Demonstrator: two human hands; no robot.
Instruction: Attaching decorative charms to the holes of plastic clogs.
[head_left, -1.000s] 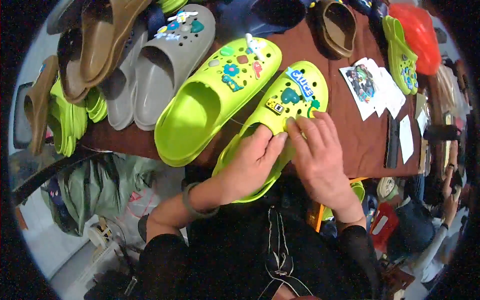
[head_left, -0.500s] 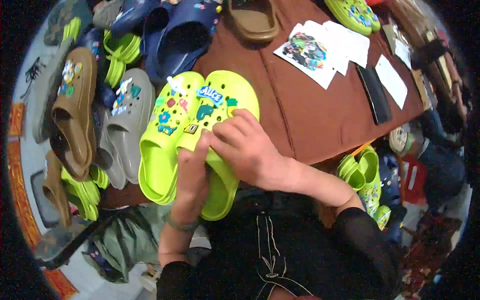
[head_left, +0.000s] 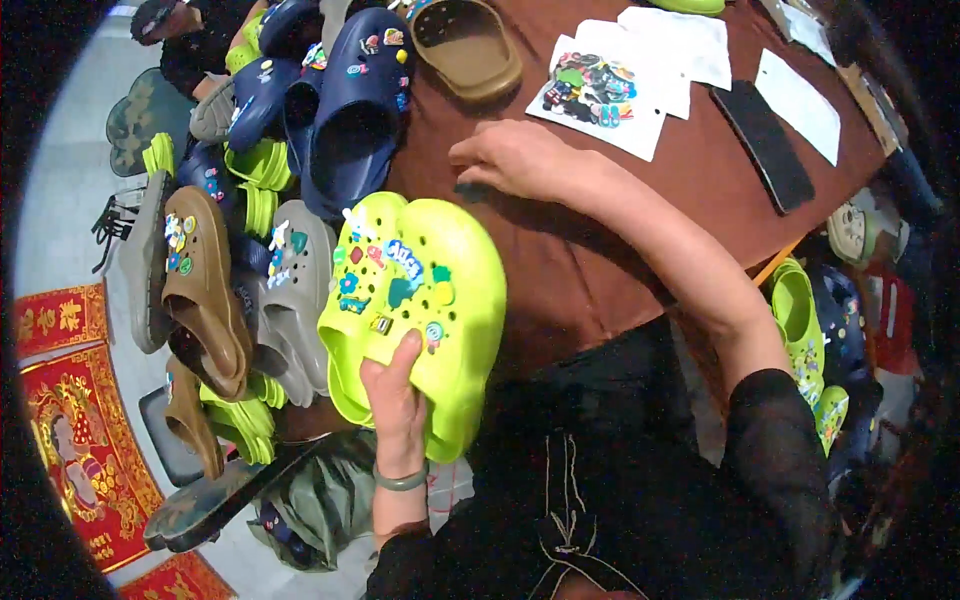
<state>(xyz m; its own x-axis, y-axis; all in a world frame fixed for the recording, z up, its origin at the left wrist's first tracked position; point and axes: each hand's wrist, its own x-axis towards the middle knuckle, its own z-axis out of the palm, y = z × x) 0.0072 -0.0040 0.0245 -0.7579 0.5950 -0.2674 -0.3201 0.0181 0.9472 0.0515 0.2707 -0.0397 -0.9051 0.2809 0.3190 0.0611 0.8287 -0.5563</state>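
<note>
My left hand (head_left: 398,395) is closed round a lime-green clog (head_left: 470,290), thumb on its upper by the strap edge. Colourful charms sit in the clog's holes, among them a blue lettered charm (head_left: 403,260), a dark green one (head_left: 401,292) and a round one (head_left: 434,336) close to my thumb. Partly behind it is a second lime-green clog (head_left: 345,330), also with charms. Up over the brown cloth, my right hand (head_left: 510,160) has its fingers bent together. Under them shows a small dark thing (head_left: 473,190); I cannot tell what it is.
White sheets (head_left: 600,125) with a heap of charms lie at the back, beside a black flat object (head_left: 763,145) and a white card (head_left: 797,105). Brown (head_left: 205,290), grey (head_left: 300,290) and navy clogs (head_left: 355,120) crowd the left. A brown clog (head_left: 465,50) stands behind my right hand.
My right hand has left the clog's upper and moved up and away over the cloth. The clogs have tilted in my left hand, and a round charm near its thumb now shows.
</note>
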